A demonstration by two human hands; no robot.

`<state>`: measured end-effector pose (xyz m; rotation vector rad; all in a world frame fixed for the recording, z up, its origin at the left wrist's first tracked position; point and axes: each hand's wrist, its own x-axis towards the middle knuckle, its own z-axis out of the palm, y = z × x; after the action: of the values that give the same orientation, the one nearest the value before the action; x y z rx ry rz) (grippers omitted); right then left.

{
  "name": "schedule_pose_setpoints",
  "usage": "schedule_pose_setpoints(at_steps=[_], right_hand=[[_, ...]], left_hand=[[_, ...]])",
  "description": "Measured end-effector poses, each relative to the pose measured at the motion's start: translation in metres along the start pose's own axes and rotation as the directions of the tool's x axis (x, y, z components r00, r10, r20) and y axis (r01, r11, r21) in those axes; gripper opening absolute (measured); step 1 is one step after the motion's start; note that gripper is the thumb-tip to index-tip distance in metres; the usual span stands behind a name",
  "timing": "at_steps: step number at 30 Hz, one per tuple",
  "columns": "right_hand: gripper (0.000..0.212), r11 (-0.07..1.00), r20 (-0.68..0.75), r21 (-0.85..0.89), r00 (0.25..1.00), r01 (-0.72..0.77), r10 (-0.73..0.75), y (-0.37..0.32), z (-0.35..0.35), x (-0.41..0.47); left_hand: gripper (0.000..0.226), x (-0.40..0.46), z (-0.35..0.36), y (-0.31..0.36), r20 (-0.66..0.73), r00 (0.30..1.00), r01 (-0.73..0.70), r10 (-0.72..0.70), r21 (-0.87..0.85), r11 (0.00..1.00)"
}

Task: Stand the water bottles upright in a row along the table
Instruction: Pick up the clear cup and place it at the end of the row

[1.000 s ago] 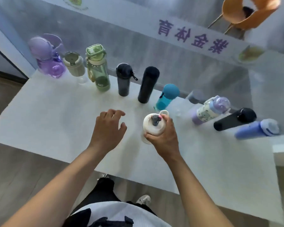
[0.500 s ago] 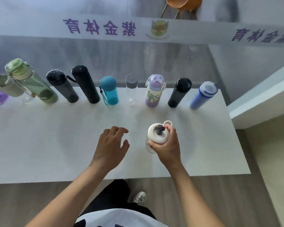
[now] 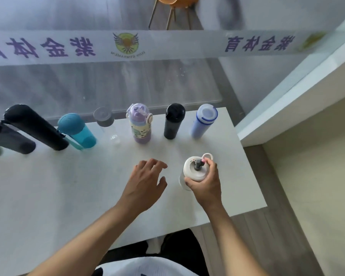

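right hand (image 3: 204, 183) wrapped round white bottle (image 3: 194, 171), upright on desk (image 3: 48, 196) near right edge | left hand (image 3: 145, 181) empty, fingers loosely spread, just left of bottle | other bottles (image 3: 140, 124) rowed along far edge

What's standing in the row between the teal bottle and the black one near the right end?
In the head view: a clear bottle with a grey cap, then a lilac cartoon-printed bottle with a domed lid.

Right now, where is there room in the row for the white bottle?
Bare table lies right of the blue bottle, before the table's edge. More lies in front of the row, left of the left hand. The row itself is crowded. The right hand grips the white bottle.
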<state>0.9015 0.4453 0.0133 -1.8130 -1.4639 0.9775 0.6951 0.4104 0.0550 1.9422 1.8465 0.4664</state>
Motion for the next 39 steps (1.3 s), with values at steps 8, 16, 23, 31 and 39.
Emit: schedule_pose_setpoints(at_steps=[8,16,23,31,39], right_hand=[[0.095,0.998,0.037,0.005,0.998,0.057,-0.057,0.046,-0.054,0.088],[0.094,0.990,0.149,0.053,0.979,0.132,-0.138,0.068,-0.103,0.203],[0.092,0.983,0.223,0.015,0.958,0.181,-0.179,0.069,-0.109,0.272],[0.090,0.961,0.258,0.019,0.927,0.275,-0.270,0.059,-0.099,0.308],[0.090,0.965,0.256,-0.016,0.934,0.260,-0.248,0.053,-0.100,0.303]], left_hand=[[0.028,0.045,0.040,0.052,-0.030,0.996,0.084,-0.083,0.024,0.996],[0.027,0.047,0.091,0.112,-0.071,0.947,0.312,-0.313,-0.027,0.950],[0.029,0.053,0.106,0.136,-0.034,0.926,0.375,-0.376,-0.021,0.927],[0.028,0.059,0.111,0.145,-0.021,0.919,0.393,-0.393,0.008,0.920],[0.027,0.078,0.084,0.130,-0.087,0.936,0.346,-0.341,0.048,0.937]])
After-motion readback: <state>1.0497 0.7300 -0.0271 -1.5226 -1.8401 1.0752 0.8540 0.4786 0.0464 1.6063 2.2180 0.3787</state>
